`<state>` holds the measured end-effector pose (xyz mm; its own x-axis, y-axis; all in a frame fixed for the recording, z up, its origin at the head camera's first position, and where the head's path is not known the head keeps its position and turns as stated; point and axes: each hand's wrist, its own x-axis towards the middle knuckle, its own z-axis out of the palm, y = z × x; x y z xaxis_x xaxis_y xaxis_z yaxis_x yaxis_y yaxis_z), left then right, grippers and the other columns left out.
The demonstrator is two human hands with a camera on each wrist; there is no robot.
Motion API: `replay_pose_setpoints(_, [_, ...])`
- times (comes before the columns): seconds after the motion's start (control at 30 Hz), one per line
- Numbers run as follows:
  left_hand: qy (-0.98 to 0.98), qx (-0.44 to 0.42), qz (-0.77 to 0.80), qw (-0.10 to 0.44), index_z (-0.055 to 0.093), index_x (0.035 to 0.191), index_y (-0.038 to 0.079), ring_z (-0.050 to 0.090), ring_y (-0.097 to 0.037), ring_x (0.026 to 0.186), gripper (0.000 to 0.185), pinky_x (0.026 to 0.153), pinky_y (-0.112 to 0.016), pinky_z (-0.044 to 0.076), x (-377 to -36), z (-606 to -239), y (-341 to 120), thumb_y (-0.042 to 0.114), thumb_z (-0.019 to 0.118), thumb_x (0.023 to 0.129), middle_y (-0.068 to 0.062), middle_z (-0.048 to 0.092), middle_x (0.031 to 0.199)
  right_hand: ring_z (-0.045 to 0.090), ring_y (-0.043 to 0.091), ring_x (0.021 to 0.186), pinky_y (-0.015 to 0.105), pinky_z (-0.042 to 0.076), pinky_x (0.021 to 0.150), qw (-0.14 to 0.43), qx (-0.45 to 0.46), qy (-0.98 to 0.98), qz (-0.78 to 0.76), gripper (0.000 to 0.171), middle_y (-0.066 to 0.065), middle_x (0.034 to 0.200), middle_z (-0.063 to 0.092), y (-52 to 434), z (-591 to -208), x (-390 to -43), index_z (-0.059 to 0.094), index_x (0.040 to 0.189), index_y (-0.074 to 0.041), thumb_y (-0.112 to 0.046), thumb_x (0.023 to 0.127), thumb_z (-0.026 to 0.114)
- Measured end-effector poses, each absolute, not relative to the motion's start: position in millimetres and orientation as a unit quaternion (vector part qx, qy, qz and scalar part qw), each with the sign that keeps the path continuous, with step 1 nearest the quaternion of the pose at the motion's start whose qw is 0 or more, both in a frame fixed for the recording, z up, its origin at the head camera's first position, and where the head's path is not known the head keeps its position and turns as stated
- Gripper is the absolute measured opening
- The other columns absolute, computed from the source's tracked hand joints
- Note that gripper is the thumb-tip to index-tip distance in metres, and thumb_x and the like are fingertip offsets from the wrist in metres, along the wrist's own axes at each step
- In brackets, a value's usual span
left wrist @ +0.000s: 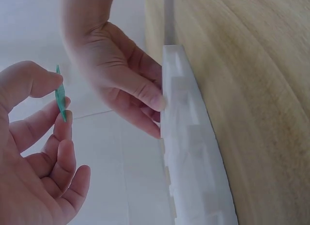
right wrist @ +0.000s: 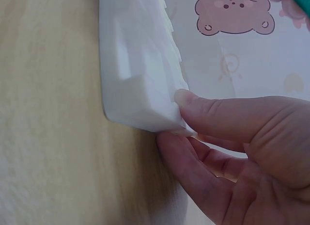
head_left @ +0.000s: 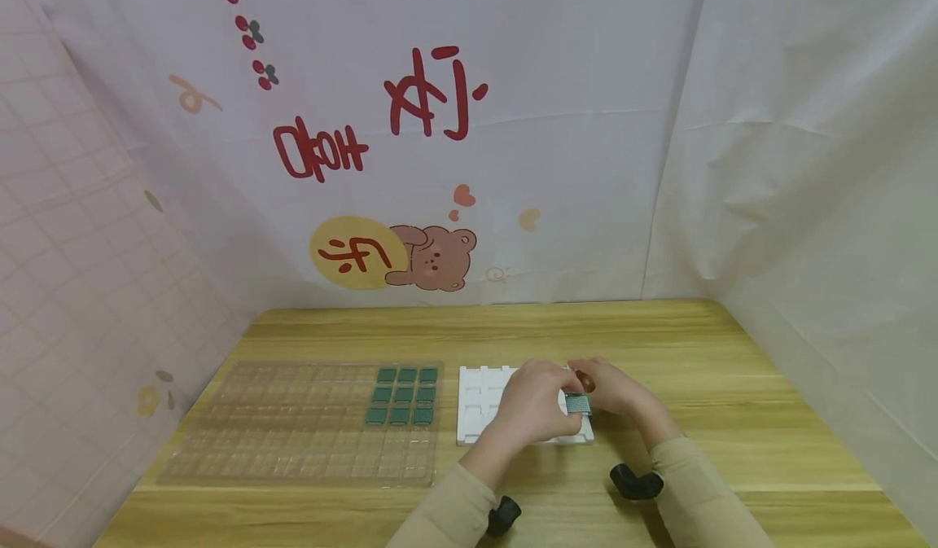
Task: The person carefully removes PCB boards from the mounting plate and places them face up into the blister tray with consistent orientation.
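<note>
Pinching the thin green chip by its edges, your left hand holds something light, stiff, likely fragile; your right hand grips the white foam tray corner.

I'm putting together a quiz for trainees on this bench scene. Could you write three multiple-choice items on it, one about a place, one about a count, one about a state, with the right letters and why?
1. Where does the clear plastic grid tray lie relative to the white foam slotted tray?
A. to its left in the head view
B. on top of it
C. behind it, against the wall

2. How many small green square chips sit in the clear tray?
A. four
B. nine
C. twenty

3. What is the left hand doing?
A. lying flat on the wooden table
B. pinching a thin green chip
C. gripping a pen

Answers: 1 A, the head view shows the two trays side by side; 2 B, three rows of three; 3 B, the left wrist view shows thumb and fingertips on the chip's edges, while the right hand pinches the foam tray's corner.
</note>
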<state>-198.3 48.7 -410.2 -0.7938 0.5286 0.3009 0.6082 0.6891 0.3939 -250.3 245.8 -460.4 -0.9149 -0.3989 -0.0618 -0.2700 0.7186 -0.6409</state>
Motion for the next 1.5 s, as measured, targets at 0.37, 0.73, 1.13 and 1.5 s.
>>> replay_pose_setpoints(0.37, [-0.904, -0.302, -0.283, 0.11, 0.075, 0.091, 0.025, 0.055, -0.008, 0.091, 0.022, 0.078, -0.022, 0.044, -191.0, -403.3, 34.1, 0.021, 0.077, 0.07, 0.018, 0.065, 0.09, 0.052, 0.034, 0.104, 0.05, 0.048, 0.088, 0.084, -0.184, 0.927, -0.317, 0.068, 0.027, 0.126, 0.051, 244.7, -460.2, -251.0, 0.047, 0.137, 0.012, -0.011, 0.08, 0.078])
replay_pose_setpoints(0.73, [-0.9, -0.291, -0.295, 0.135, 0.075, 0.091, 0.024, 0.057, -0.01, 0.094, 0.021, 0.081, -0.025, 0.047, -186.4, -403.3, 16.0, 0.021, 0.079, 0.071, 0.014, 0.066, 0.092, 0.051, 0.03, 0.099, 0.04, 0.052, 0.08, 0.101, -0.159, 0.925, -0.331, 0.064, 0.026, 0.125, 0.049, 244.1, -463.6, -251.6, 0.047, 0.138, 0.011, -0.003, 0.083, 0.076])
replay_pose_setpoints(1.13, [-0.903, -0.265, -0.304, 0.15, 0.076, 0.091, 0.021, 0.057, -0.016, 0.096, 0.021, 0.084, -0.032, 0.046, -188.1, -403.9, -10.0, 0.019, 0.08, 0.07, 0.01, 0.069, 0.097, 0.05, 0.03, 0.099, 0.037, 0.053, 0.08, 0.105, -0.149, 0.926, -0.331, 0.063, 0.025, 0.123, 0.05, 243.1, -465.9, -254.6, 0.047, 0.138, 0.01, -0.002, 0.083, 0.076])
replay_pose_setpoints(1.5, [-0.899, -0.248, -0.327, 0.153, 0.075, 0.092, 0.016, 0.057, -0.019, 0.099, 0.021, 0.086, -0.038, 0.046, -186.4, -399.6, -34.6, 0.014, 0.08, 0.072, 0.006, 0.07, 0.098, 0.051, 0.029, 0.098, 0.037, 0.052, 0.081, 0.103, -0.152, 0.926, -0.33, 0.065, 0.027, 0.126, 0.049, 243.7, -466.4, -254.9, 0.046, 0.139, 0.011, -0.003, 0.084, 0.076])
